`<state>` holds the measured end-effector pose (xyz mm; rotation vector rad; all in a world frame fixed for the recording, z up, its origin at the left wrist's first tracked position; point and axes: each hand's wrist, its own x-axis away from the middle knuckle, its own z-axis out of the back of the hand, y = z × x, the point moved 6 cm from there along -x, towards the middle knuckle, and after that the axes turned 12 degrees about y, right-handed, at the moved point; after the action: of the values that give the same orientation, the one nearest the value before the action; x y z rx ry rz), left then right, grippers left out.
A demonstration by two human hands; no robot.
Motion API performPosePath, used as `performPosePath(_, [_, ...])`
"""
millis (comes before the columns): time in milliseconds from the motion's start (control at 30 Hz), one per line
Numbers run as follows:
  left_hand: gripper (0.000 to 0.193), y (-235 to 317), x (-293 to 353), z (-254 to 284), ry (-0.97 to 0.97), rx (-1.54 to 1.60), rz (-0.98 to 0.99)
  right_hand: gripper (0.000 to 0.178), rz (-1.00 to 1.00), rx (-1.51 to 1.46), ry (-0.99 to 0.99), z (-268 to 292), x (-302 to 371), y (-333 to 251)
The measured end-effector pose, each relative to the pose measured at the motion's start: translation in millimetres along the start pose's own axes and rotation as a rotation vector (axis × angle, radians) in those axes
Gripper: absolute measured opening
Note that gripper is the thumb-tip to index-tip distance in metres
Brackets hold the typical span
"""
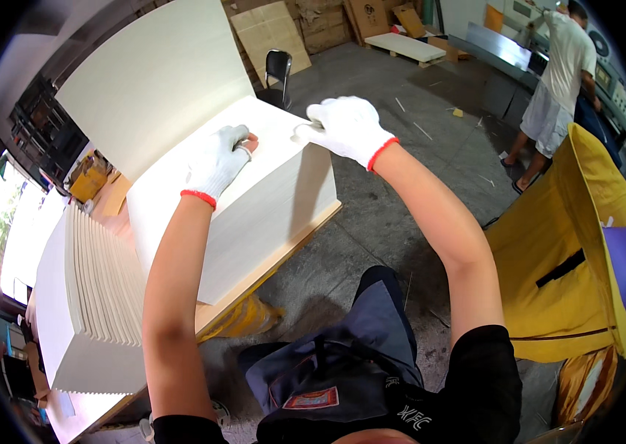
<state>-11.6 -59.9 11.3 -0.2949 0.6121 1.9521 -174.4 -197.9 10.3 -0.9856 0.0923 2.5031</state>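
A tall stack of white paper (276, 194) stands on a wooden board in front of me. My left hand (218, 159), in a white glove with a red cuff, rests on its top with fingers curled inward and one fingertip bare; anything inside them is hidden. At the stack's right far corner, my right hand (348, 127), gloved the same way, has thumb and fingers closed at the edge of the top sheet. Beyond the stack, a large white sheet (157, 81) rises upright.
Left of the stack lies a fanned pile of thick white paper (95, 296). A yellow cloth-covered bin (549, 274) stands at my right. A black chair (278, 70) is behind the stack. Far right, another person (560, 70) works at a machine. Scraps litter the grey floor (401, 200).
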Motion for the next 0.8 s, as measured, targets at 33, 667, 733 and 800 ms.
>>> performPosePath(33, [0.019, 2.8, -0.4, -3.3, 0.020, -0.020, -0.022, 0.047, 0.091, 0.053, 0.064, 6.2, -4.4, -2.9])
performPosePath(667, [0.029, 25.9, 6.8, -4.4, -0.073, 0.517, -0.002, 0.055, -0.549, -0.841, 0.125, -39.2, 6.5, 9.4])
performPosePath(733, [0.030, 27.6, 8.4, -3.4, -0.111, 0.549, 0.009, 0.053, -0.511, -0.807, 0.196, -36.4, 8.4, 8.6])
performPosePath(800, [0.032, 33.6, 11.7, -4.3, -0.182, 0.571, 0.062, 0.051, -0.450, -0.756, 0.319, -33.8, 11.4, 9.4])
